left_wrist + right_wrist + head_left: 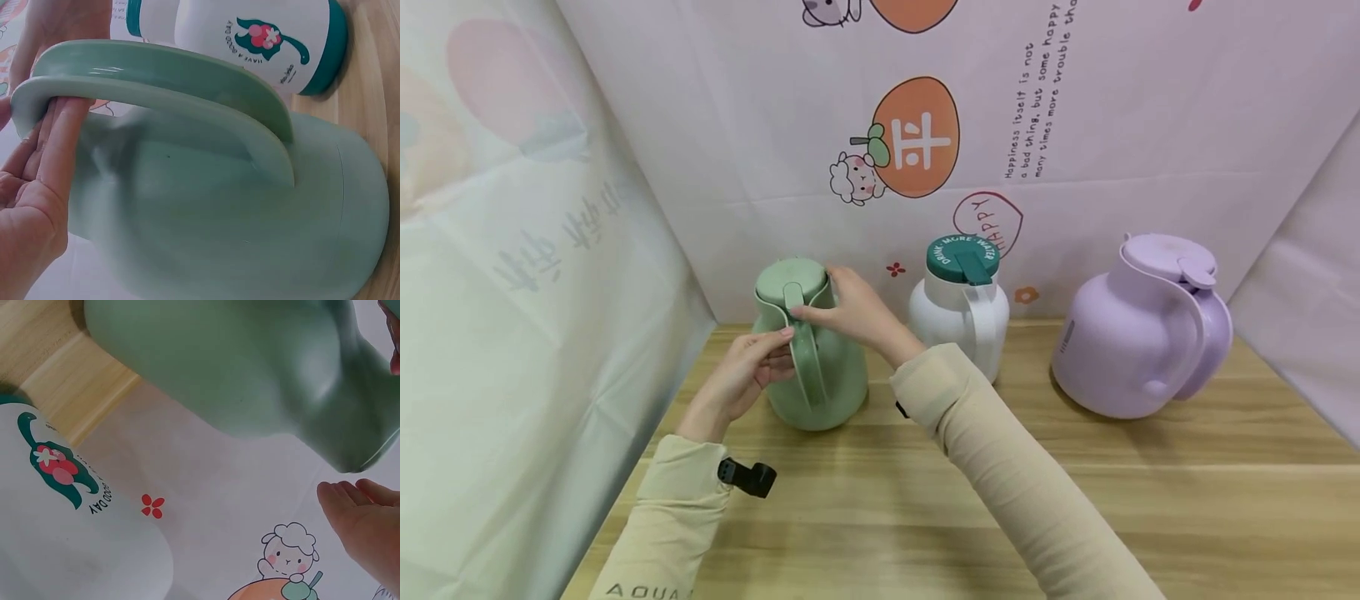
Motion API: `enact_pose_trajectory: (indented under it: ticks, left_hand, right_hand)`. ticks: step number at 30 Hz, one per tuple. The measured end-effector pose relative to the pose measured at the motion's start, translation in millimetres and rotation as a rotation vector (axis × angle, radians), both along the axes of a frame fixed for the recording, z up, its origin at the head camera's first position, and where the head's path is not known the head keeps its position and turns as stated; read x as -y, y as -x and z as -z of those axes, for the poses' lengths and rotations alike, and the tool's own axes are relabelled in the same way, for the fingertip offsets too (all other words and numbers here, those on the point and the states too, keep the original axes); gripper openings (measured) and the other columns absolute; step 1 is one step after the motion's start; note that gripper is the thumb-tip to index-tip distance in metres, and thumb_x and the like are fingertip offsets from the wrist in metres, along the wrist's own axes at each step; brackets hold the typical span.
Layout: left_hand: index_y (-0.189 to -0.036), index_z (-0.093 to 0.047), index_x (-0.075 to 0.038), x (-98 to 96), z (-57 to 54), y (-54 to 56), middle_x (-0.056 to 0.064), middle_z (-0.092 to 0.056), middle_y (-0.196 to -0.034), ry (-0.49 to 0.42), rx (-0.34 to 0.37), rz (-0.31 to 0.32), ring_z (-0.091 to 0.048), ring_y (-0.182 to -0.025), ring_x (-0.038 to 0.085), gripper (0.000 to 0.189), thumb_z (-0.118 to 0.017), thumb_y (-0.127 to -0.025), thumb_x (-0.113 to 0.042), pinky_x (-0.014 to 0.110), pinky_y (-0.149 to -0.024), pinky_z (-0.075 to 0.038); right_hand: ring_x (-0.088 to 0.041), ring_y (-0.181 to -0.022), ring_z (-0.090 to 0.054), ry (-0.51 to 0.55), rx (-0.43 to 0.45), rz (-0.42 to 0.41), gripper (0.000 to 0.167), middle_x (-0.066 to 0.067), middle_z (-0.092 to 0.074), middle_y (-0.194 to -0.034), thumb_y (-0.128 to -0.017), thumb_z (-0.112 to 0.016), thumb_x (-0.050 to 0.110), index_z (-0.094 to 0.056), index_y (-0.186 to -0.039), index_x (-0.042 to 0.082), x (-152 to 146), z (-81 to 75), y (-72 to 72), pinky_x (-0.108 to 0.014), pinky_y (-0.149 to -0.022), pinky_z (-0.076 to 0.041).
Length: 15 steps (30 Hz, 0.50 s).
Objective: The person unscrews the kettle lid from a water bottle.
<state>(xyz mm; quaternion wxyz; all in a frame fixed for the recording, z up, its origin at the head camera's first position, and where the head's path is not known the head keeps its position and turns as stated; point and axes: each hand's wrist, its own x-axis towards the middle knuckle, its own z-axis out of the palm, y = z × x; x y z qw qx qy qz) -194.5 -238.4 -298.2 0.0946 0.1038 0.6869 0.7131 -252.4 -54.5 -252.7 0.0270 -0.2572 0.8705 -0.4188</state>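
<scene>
A light green thermos jug [842,379] stands upright on the table at the left, its handle facing me. My left hand [741,375] holds the upper part of the handle [187,94], with the fingers passed behind it and the thumb in front. Over the jug's top right side reaches my right hand [857,310]. Its thumb is at the lid tab [793,296], by the top of the handle. In the right wrist view the fingers [356,506] extend fairly straight beside the rim; whether they touch it I cannot tell. The green lid [786,277] sits in the jug's neck.
A white jug [936,312] with a dark green lid stands right of the green one, behind my right forearm. Farther right is a purple jug [1112,350]. All three stand on a wood-grain table [865,517], with printed white cloth [760,158] behind and at the sides.
</scene>
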Motion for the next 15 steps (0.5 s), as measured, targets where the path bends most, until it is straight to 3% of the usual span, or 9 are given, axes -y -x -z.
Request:
enact_pose_trajectory:
  ticks: [5,9,15]
  left_hand:
    - [-0.093,-0.07,-0.023,-3.2,-0.4,-2.0,-0.011,-0.073,-0.088,0.002,-0.008,0.024,-0.069,-0.085,0.003,0.027,-0.044,-0.102,-0.022,0.019,-0.077,-0.056]
    - [-0.093,-0.069,-0.023,-5.3,0.1,-3.6,-0.011,-0.073,-0.088,0.003,-0.009,0.023,-0.069,-0.085,0.003,0.027,-0.043,-0.102,-0.021,0.019,-0.077,-0.056]
    - [-0.095,-0.066,-0.019,-4.9,-0.3,-4.8,-0.012,-0.072,-0.088,0.042,0.005,0.0,-0.068,-0.086,0.002,0.025,-0.043,-0.103,-0.022,0.019,-0.078,-0.056]
  right_hand:
    - [-0.026,-0.133,-0.041,-0.012,-0.035,-0.005,0.085,-0.014,-0.041,-0.145,-0.085,-0.069,0.044,-0.03,-0.146,0.001,4.4,-0.9,-2.5,-0.043,-0.113,-0.037]
    - [-0.027,-0.137,-0.038,-0.052,-0.05,0.038,0.089,-0.014,-0.035,-0.15,-0.084,-0.069,0.047,-0.027,-0.149,0.002,9.5,-0.1,-5.2,-0.043,-0.114,-0.035]
    - [-0.027,-0.13,-0.046,-0.025,-0.086,0.099,0.083,-0.013,-0.042,-0.145,-0.085,-0.069,0.043,-0.032,-0.146,0.002,18.4,2.7,-9.5,-0.042,-0.109,-0.041]
